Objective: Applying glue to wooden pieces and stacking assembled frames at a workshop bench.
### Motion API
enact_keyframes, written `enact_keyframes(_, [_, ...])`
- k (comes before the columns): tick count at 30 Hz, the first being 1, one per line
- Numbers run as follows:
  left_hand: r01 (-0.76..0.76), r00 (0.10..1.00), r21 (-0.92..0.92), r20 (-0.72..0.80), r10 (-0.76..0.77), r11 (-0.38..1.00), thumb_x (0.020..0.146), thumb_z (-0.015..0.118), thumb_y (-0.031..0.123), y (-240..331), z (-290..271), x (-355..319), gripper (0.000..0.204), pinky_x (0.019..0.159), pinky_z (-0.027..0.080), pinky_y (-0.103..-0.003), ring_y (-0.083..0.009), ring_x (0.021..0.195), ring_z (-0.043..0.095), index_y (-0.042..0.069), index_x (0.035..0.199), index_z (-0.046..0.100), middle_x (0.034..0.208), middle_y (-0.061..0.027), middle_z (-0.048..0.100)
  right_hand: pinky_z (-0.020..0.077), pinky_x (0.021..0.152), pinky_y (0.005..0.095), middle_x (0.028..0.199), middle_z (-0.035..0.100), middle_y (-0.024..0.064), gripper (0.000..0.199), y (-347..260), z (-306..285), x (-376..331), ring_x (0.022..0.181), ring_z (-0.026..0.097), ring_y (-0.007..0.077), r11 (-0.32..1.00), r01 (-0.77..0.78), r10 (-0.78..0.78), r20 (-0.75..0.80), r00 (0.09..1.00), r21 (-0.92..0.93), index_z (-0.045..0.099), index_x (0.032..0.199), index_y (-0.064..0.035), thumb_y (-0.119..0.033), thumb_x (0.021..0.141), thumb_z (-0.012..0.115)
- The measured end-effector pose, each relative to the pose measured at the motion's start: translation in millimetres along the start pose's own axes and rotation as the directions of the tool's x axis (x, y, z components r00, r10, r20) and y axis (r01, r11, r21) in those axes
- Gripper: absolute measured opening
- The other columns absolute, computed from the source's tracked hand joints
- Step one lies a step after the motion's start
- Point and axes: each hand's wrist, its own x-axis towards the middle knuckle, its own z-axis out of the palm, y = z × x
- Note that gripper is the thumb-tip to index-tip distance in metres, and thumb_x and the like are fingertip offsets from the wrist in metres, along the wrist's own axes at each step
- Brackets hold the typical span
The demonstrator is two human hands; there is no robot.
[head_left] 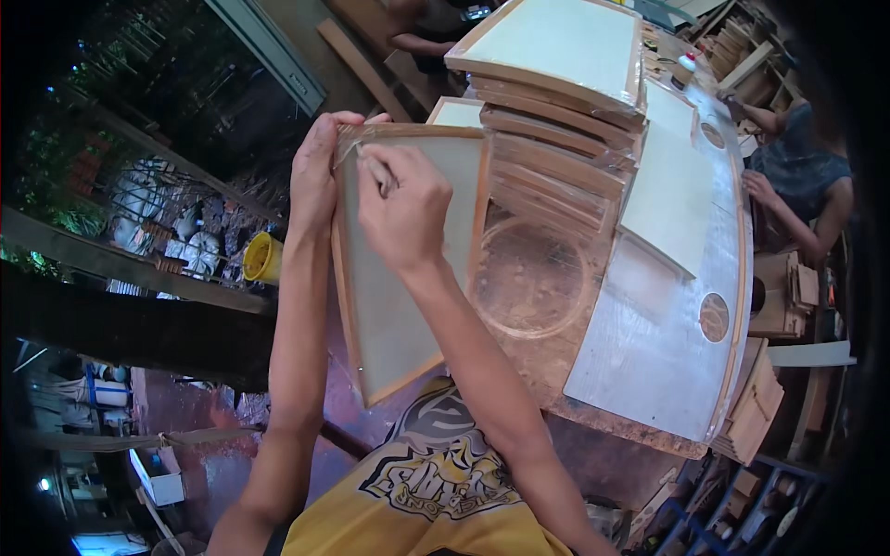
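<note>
A wood-framed panel (399,306) with a pale flat face is tilted upright in front of me, its lower corner near my lap. My left hand (317,176) grips its upper left corner, thumb along the top edge and fingers behind. Over the inner corner of the frame, my right hand (406,206) is closed, fingers curled together close to the wood. Something small and pale seems pinched in those fingers, but its kind is hidden. Just right of the panel rises a stack of similar framed panels (561,171), with clear plastic film around them.
The worktable (547,366) carries a circular ring mark, a long grey-white board (649,352) with round holes, and a pale panel (667,185) on it. A white bottle with a red cap (684,67) stands farther back. Another person (802,176) is across the table. A yellow bucket (262,258) hangs left.
</note>
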Motion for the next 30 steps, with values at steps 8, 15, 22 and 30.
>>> enact_keyframes(8, [-0.112,0.977,0.665,-0.063,0.206,0.738,0.093,0.062,0.033,0,14,3,0.033,0.072,0.051,-0.023,-0.0112,0.085,0.062,0.003,0.106,0.061,0.108,-0.0142,0.067,0.0466,0.065,0.0326,0.087,0.058,0.0149,0.019,-4,-10,1,0.073,0.058,0.0224,0.856,-0.379,0.332,0.189,0.924,0.352,0.068,0.097,0.0043,-0.005,0.083,0.058])
enact_keyframes(15, [-0.185,0.973,0.449,-0.041,0.227,0.874,0.087,0.071,0.024,2,17,2,0.027,0.078,0.045,-0.022,-0.0087,0.086,0.058,0.004,0.102,0.062,0.092,-0.0023,0.064,0.0461,0.065,0.0299,0.09,0.057,0.013,0.028,-14,-40,-71,0.07,0.056,0.0196,0.818,-0.507,0.391,0.384,0.837,0.271,0.065,0.109,0.0041,-0.002,0.084,0.055])
enact_keyframes(22, [-0.174,0.972,0.515,-0.047,0.23,0.84,0.086,0.071,0.019,-8,-18,14,0.027,0.075,0.045,-0.021,-0.0073,0.083,0.058,0.004,0.105,0.061,0.092,0.0,0.063,0.0421,0.067,0.0236,0.095,0.053,0.0064,0.036,-19,-96,-196,0.082,0.052,0.0132,0.715,-0.67,0.347,0.732,0.586,0.197,0.066,0.113,0.0001,0.008,0.081,0.051])
enact_keyframes(30, [-0.11,0.98,0.564,-0.075,0.183,0.818,0.085,0.067,0.011,-12,-9,26,0.022,0.077,0.045,-0.022,-0.0077,0.086,0.058,0.003,0.104,0.06,0.092,-0.001,0.063,0.0464,0.066,0.033,0.089,0.052,0.0072,0.038,-9,-122,-214,0.083,0.053,0.0252,0.95,-0.31,0.139,0.857,0.496,0.025,0.071,0.098,-0.0086,0.009,0.067,0.06])
